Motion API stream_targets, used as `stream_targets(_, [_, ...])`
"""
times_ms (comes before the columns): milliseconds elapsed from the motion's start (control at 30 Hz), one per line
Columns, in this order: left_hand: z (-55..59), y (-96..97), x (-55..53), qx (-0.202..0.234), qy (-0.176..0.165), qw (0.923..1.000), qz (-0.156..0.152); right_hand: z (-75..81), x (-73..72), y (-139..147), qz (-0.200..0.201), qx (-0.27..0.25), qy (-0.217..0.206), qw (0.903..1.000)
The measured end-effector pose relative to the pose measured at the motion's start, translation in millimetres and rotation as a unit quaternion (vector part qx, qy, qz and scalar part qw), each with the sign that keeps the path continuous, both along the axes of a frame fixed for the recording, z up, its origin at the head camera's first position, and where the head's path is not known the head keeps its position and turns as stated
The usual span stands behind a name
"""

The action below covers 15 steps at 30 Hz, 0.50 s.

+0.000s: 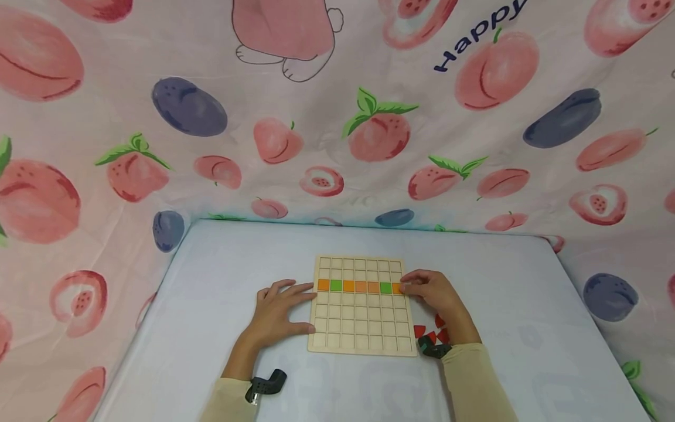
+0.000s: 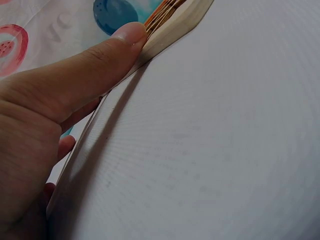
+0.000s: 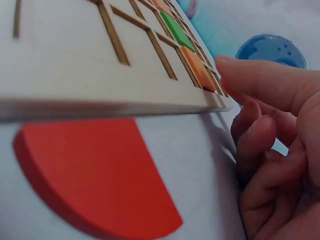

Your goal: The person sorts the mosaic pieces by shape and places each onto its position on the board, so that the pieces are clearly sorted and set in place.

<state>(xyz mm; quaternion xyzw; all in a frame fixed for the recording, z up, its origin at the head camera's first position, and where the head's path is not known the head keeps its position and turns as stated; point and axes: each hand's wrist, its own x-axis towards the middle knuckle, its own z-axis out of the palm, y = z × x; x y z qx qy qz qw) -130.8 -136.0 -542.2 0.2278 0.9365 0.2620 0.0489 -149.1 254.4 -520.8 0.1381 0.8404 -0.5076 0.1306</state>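
Note:
A pale wooden grid board (image 1: 361,340) lies on the table, with one row of orange and green square tiles (image 1: 386,288) across it. My left hand (image 1: 276,310) spreads its fingers along the board's left edge, and the thumb (image 2: 107,60) touches its rim in the left wrist view. At the right end of the row, my right hand (image 1: 435,292) has thumb and forefinger at the last orange tile (image 3: 199,70), which sits in its square. Its other fingers (image 3: 265,140) are bent, and no piece shows between them.
Several red pieces (image 1: 419,331) lie off the board's lower right, under the right wrist; one red piece (image 3: 100,175) with a curved edge looms close in the right wrist view. A fruit-patterned cloth (image 1: 321,146) hangs behind the white table (image 1: 237,246).

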Motion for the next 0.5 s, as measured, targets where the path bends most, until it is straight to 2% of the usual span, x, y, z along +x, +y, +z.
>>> stream_targets(200, [-0.4, -0.2, -0.1, -0.003, 0.002, 1.0000, 0.001, -0.6, 0.3, 2.8, 0.026, -0.005, 0.012, 0.9996])
stream_targets(500, [-1.3, -0.3, 0.0, -0.001, 0.000, 1.0000, 0.002, -2.4, 0.8, 1.9, 0.027, 0.010, 0.016, 0.9995])
